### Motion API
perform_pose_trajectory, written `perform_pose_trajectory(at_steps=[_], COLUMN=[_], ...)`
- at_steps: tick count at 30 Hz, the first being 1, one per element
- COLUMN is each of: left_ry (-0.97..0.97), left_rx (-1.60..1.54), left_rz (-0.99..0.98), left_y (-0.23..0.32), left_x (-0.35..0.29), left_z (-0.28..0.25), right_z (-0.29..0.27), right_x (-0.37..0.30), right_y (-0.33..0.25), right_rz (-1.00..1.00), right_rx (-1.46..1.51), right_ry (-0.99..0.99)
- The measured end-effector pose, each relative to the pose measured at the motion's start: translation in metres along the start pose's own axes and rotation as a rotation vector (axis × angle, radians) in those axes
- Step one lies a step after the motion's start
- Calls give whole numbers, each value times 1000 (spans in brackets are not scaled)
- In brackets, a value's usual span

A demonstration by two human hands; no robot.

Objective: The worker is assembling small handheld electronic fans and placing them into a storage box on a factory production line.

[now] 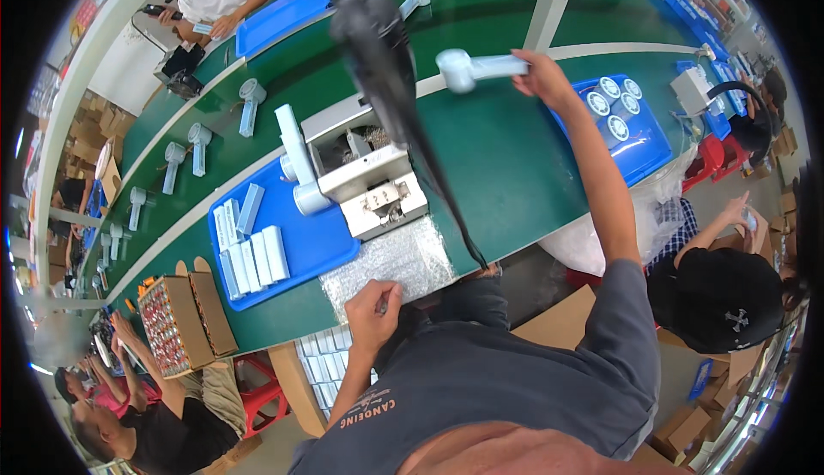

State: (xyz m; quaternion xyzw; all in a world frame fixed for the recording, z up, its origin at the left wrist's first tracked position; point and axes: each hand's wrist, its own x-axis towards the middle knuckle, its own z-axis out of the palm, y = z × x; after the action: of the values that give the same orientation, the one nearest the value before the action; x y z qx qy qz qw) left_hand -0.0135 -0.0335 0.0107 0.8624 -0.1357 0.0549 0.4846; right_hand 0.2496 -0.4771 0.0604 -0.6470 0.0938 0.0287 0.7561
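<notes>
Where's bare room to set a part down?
Biggest: the green table between the black tool and right blue tray, nearer than the pale blue part in the right hand. Smaller: left blue tray, between pale bars and metal box. Crowded: that tray's left end and the right tray's far half, holding round-headed parts.

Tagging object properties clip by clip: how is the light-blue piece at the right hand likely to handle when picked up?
The light-blue piece is probably stiff: its handle runs straight out from the right hand. It seems light, since one hand at the handle's end supports it. It may feel head-heavy, given the wide round head.
</notes>
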Motion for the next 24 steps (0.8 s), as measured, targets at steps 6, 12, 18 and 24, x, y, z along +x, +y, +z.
perform_pose_trajectory(at_steps=[6,12,18,24], left_ry=[60,-24,-32,-38], left_rx=[330,319,318,387], left_rz=[49,59,-23,-28], left_y=[-18,13,22,9], left_x=[-9,0,-3,-13], left_z=[8,6,8,0], right_z=[24,-31,-45,19], right_x=[183,326,356,328], right_y=[37,33,28,31], right_rz=[-52,-317,-300,-238], right_rx=[264,172,306,467], right_ry=[185,777,824,837])
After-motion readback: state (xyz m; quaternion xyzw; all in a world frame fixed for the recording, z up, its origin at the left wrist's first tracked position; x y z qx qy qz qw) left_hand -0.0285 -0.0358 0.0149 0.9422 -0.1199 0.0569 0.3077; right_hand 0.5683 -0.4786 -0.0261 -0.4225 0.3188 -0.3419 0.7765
